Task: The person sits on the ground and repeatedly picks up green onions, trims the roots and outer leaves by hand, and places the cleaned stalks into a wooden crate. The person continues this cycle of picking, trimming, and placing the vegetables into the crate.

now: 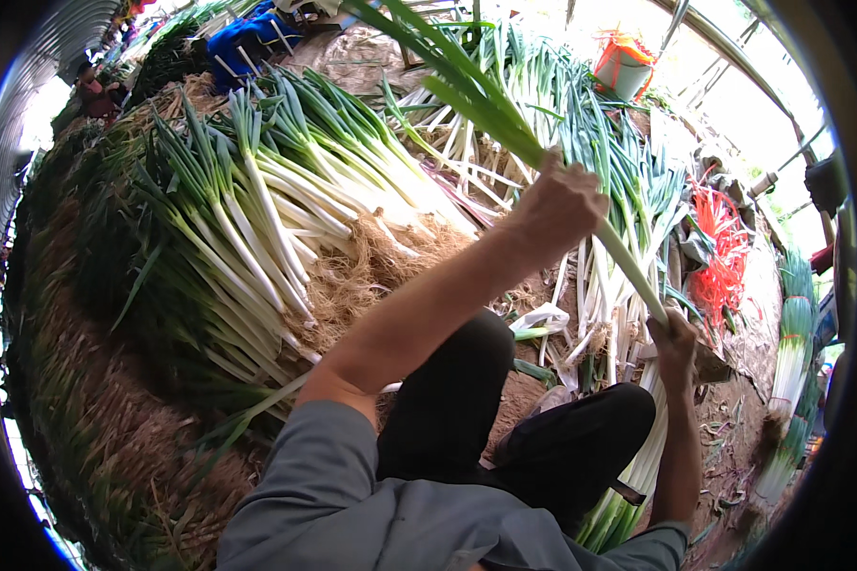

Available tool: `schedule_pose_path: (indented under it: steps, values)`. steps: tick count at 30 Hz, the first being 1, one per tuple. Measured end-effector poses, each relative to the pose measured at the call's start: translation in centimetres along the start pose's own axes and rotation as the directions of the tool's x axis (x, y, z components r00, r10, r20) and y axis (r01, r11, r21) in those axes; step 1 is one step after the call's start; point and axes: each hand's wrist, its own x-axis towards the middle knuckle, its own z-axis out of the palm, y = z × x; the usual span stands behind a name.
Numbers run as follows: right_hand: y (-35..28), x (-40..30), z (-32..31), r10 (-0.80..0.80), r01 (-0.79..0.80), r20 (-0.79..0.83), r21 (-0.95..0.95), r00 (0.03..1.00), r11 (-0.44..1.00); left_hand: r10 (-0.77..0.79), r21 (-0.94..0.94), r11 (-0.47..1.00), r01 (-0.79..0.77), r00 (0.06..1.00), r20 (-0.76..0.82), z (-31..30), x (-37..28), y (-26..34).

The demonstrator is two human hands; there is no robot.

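My left hand (560,196) is closed around a long green onion (628,264), just below where its green leaves spread toward the top of the view. Lower down, my right hand (675,339) grips the same stalk near its bottom end, which the fingers hide. A large pile of green onions (264,203) with white stems and brown, hairy roots (357,271) lies left of my knees. More green onions (618,178) lie ahead and to the right, partly behind the held stalk. Beside my right leg, white stems (650,428) run down under my forearm.
Red plastic strands (718,250) lie at the right, below a white bucket (625,71) with an orange-red net. Tied onion bundles (793,357) are at the far right. Blue fabric (250,46) lies at the top left. A person (96,93) is far off at left.
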Motion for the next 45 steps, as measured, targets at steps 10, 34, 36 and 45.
schedule_pose_path:
  steps: [10, 34, 36, 45]
  values:
    - [-10.6, 6.8, 11.3, -0.406, 0.461, 0.406, -0.041, 0.819, 0.887, -0.406, 0.417, 0.869, 0.268, 0.866, 0.290, -5.2, -18.7, -21.2]
    - [-4.9, 7.4, 7.4, -0.034, 0.182, 0.701, -0.138, 0.713, 0.974, -0.398, 0.285, 0.912, 0.295, 0.463, 0.792, 19.5, -20.8, -21.0]
    - [-5.1, 8.0, 7.4, -0.025, 0.163, 0.699, -0.131, 0.714, 0.978, -0.445, 0.276, 0.886, 0.373, 0.514, 0.733, 19.0, -21.5, -20.6]
    - [-4.4, 9.3, 7.6, -0.042, 0.174, 0.695, -0.121, 0.718, 0.977, -0.552, 0.364, 0.829, 0.425, 0.512, 0.658, 22.9, -19.7, -22.7]
